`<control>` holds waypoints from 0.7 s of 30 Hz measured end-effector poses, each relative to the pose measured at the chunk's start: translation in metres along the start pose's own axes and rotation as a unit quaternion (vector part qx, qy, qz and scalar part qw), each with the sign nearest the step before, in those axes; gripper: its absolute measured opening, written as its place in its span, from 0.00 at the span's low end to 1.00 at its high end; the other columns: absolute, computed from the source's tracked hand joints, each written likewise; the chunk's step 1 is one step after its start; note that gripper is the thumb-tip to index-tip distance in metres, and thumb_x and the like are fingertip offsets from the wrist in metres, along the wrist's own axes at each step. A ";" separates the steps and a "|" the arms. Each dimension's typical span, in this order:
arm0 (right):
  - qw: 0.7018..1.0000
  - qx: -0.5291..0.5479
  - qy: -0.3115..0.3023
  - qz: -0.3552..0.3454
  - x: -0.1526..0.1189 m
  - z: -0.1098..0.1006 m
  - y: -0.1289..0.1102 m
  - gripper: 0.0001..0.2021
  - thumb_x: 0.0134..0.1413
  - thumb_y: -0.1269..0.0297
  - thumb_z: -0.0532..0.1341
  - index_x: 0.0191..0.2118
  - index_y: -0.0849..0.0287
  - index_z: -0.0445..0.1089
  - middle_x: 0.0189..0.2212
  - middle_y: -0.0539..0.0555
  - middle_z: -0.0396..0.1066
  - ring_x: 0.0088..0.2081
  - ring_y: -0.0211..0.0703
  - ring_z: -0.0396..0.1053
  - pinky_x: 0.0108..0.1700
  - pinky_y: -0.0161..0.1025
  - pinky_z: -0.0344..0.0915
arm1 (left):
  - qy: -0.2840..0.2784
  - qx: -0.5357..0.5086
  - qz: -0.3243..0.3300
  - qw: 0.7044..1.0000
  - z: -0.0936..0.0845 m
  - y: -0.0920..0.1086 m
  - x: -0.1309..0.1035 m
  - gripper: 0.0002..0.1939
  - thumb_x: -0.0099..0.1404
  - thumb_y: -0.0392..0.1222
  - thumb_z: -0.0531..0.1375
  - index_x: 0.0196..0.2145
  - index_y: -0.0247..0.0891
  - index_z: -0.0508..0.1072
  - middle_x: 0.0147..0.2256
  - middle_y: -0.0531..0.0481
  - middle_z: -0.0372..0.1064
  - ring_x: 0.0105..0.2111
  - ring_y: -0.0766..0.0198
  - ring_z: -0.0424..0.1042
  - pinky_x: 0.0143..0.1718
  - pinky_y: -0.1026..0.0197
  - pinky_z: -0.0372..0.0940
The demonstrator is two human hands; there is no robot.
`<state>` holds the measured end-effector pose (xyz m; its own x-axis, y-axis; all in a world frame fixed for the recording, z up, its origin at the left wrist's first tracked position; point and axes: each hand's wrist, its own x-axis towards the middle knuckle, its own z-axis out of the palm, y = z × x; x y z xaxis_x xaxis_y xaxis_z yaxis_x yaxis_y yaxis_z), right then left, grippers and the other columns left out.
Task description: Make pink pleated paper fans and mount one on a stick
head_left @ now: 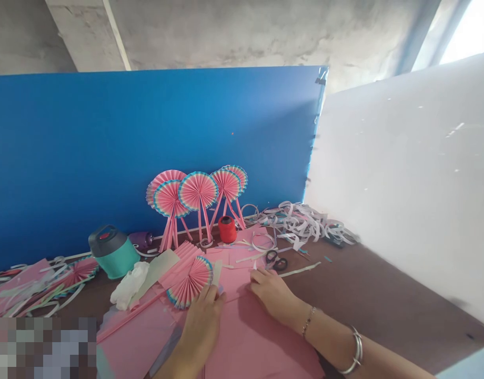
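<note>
Pink paper nearest. Left hand beside fan, right hand over paper; cannot tell grips. Seems paper-arranging step; next needs light touch.

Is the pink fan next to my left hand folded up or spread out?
The pink fan is spread out: its pleats radiate toward a curved, multicoloured rim.

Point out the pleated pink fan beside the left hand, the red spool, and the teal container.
Pleated pink fan [190, 285]: head view, middle of the pleats.
Red spool [227, 232]: head view, red side below the dark top.
Teal container [117, 259]: head view, teal body below the dark lid.
</note>
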<state>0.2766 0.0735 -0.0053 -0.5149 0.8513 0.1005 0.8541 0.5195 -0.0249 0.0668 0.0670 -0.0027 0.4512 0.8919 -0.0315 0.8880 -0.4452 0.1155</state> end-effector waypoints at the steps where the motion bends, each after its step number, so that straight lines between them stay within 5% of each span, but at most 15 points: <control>1: 1.000 -0.015 0.010 -0.010 0.000 0.001 0.000 0.09 0.57 0.75 0.54 0.34 0.60 0.71 0.40 0.56 0.68 0.42 0.47 0.62 0.38 0.42 0.53 | -0.001 0.008 0.006 1.000 0.000 0.000 0.000 0.20 0.67 0.29 0.44 0.47 0.37 0.72 0.42 0.43 0.69 0.46 0.54 0.64 0.47 0.55 0.57; 9: 0.992 -0.079 0.051 -0.080 0.000 0.003 0.001 0.10 0.59 0.72 0.54 0.31 0.61 0.70 0.33 0.56 0.68 0.39 0.46 0.61 0.37 0.43 0.51 | -0.021 0.051 0.039 0.998 -0.001 -0.004 -0.001 0.23 0.64 0.25 0.45 0.52 0.33 0.69 0.46 0.39 0.68 0.49 0.52 0.64 0.50 0.51 0.59; 17: 0.992 -0.005 0.074 -0.106 0.001 -0.002 0.002 0.08 0.59 0.66 0.55 0.37 0.60 0.71 0.35 0.55 0.70 0.39 0.45 0.63 0.40 0.43 0.51 | 0.038 0.033 0.001 0.999 0.027 -0.015 0.000 0.25 0.62 0.23 0.46 0.54 0.35 0.66 0.54 0.40 0.65 0.57 0.53 0.60 0.58 0.49 0.53; 21: 0.987 0.019 0.111 -0.112 0.002 0.003 0.002 0.10 0.60 0.70 0.51 0.34 0.60 0.70 0.30 0.54 0.71 0.34 0.41 0.64 0.39 0.41 0.51 | 0.044 -0.019 0.020 0.999 0.013 -0.002 -0.006 0.23 0.65 0.27 0.45 0.54 0.38 0.67 0.51 0.42 0.68 0.54 0.54 0.64 0.56 0.51 0.56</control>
<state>0.2768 0.0763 -0.0080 -0.6586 0.6796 0.3231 0.7146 0.6994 -0.0144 0.0633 0.0616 -0.0161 0.4747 0.8780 0.0612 0.8647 -0.4782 0.1535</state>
